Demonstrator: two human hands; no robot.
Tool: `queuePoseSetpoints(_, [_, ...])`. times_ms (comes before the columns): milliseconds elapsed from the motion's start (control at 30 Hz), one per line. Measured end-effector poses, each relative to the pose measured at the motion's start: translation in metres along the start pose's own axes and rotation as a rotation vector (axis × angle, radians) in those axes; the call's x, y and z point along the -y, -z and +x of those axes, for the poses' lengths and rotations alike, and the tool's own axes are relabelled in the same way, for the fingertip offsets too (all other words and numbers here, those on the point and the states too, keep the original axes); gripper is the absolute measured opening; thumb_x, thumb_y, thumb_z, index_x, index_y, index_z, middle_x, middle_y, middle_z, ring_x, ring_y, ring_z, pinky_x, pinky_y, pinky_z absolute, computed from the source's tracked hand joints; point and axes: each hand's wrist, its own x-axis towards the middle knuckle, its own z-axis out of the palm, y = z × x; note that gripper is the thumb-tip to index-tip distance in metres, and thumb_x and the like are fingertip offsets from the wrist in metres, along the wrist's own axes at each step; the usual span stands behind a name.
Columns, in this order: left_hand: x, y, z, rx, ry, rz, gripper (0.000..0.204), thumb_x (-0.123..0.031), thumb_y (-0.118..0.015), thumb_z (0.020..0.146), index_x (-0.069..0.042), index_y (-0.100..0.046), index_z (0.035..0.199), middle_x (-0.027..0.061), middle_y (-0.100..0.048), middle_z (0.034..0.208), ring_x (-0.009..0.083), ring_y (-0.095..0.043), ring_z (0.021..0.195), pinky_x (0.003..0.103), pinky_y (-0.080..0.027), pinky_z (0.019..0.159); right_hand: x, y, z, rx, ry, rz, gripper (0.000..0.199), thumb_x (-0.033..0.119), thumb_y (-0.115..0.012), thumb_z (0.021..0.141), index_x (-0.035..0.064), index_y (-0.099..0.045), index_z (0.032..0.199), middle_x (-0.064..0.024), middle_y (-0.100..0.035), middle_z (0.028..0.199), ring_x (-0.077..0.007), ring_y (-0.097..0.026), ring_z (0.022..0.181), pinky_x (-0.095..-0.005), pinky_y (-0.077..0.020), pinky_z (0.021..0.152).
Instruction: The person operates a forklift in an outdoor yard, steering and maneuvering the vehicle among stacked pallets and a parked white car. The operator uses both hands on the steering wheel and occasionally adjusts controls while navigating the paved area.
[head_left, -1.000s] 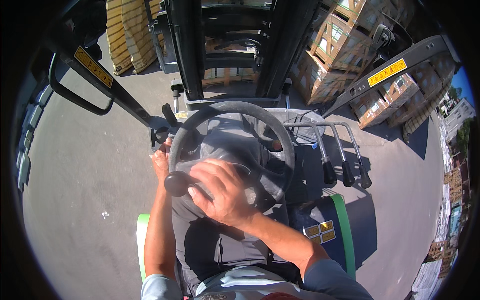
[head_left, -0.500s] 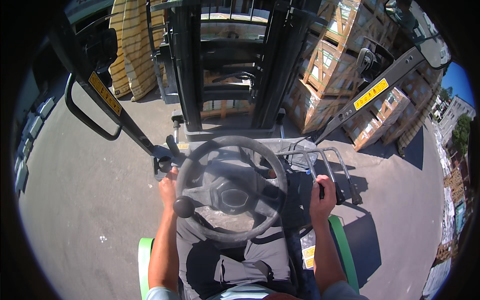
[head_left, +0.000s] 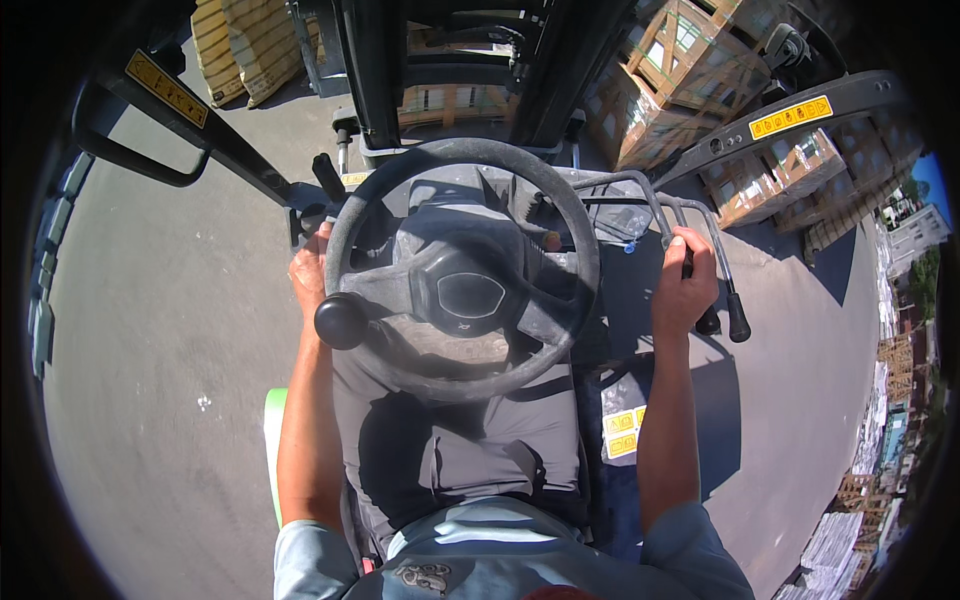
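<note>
In front of me is the dark steering wheel (head_left: 592, 270) of a forklift, with a black spinner knob (head_left: 341, 321) on its lower left rim. My left hand (head_left: 309, 273) is beside the wheel's left rim, fingers closed at a dark fitting (head_left: 312, 217) left of the column; what they grip is hidden. A short black lever (head_left: 326, 176) rises just beyond it. To the right of the wheel, my right hand (head_left: 686, 285) is wrapped round the nearest control lever (head_left: 655, 212). Its black grip shows partly between the fingers. Another lever with a black knob (head_left: 739, 318) stands just right of that hand.
The black mast (head_left: 370, 80) stands ahead. Wooden crates (head_left: 690, 50) are stacked at the front right, with lower crates (head_left: 775, 175) beside them. Striped yellow sacks (head_left: 245, 50) stand front left. Frame posts with a grab handle (head_left: 140, 165) flank the cab; grey pavement (head_left: 180, 330) surrounds it.
My view has tilted down, so the wheel, hands and mast sit higher in the picture and more of my shirt shows. Both hands keep their places; the right stays on its lever.
</note>
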Motion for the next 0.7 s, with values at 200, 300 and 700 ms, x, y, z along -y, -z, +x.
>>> queuePoseSetpoints(200, [0.008, 0.009, 0.002, 0.094, -0.122, 0.035, 0.035, -0.034, -0.064, 0.107, -0.003, -0.073, 0.092, -0.0028, -0.058, 0.076, 0.0081, -0.049, 0.067, 0.029, -0.041, 0.058, 0.002, -0.014, 0.024, -0.024, -0.036, -0.031, 0.009, 0.005, -0.068, 0.095, 0.0041, -0.073, 0.103, -0.0124, -0.074, 0.101, -0.0305, -0.072, 0.09, -0.0388, -0.057, 0.079])
queuePoseSetpoints(300, [0.021, 0.017, 0.01, 0.184, -0.044, -0.227, 0.033, -0.032, -0.063, 0.107, -0.002, -0.073, 0.099, -0.0013, -0.059, 0.078, 0.0095, -0.053, 0.069, 0.029, -0.044, 0.061, 0.004, -0.014, 0.028, -0.011, -0.041, -0.074, 0.009, 0.008, -0.069, 0.095, 0.0053, -0.075, 0.101, -0.0119, -0.074, 0.098, -0.0296, -0.072, 0.086, -0.039, -0.0565, 0.076])
queuePoseSetpoints(700, [0.053, 0.023, 0.024, 0.169, -0.128, -0.092, 0.03, -0.03, -0.06, 0.107, -0.003, -0.073, 0.103, -0.001, -0.06, 0.08, 0.0102, -0.054, 0.071, 0.029, -0.044, 0.061, 0.0, -0.017, 0.027, -0.031, -0.021, -0.076, 0.007, 0.007, -0.071, 0.092, 0.0062, -0.075, 0.097, -0.0118, -0.074, 0.096, -0.0294, -0.072, 0.083, -0.0391, -0.0569, 0.074])
